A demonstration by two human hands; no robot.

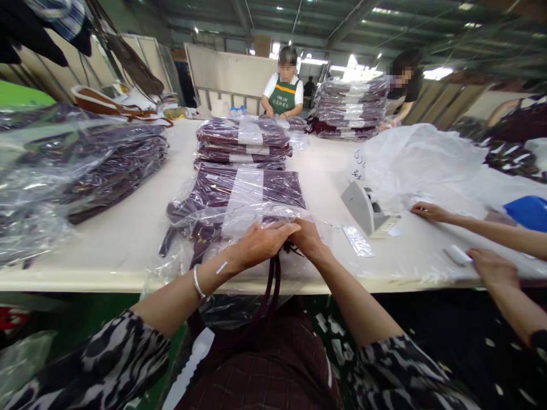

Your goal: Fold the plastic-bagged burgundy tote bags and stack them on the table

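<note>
A dark maroon bag-like article [209, 188] with metal rings lies in a clear plastic bag [192, 213] in front of me, a white paper band [243, 196] across it. At its near edge my hands meet. My left hand [265, 242] is closed, its fingers pressed together and overlapping the other hand. My right hand [305, 234] is closed too, fingertips partly hidden. Maroon straps [271, 285] come out from under both hands, with dark loose ends between them, and hang past the table edge. Loose plastic lies around my wrists.
More wrapped maroon articles [243, 134] are stacked behind. A larger wrapped pile [115, 165] lies left. To the right are a grey-white device [363, 208], a white plastic sheet [419, 156] and a co-worker's hands [491, 267]. A person in a green apron [285, 94] stands across the table [106, 245].
</note>
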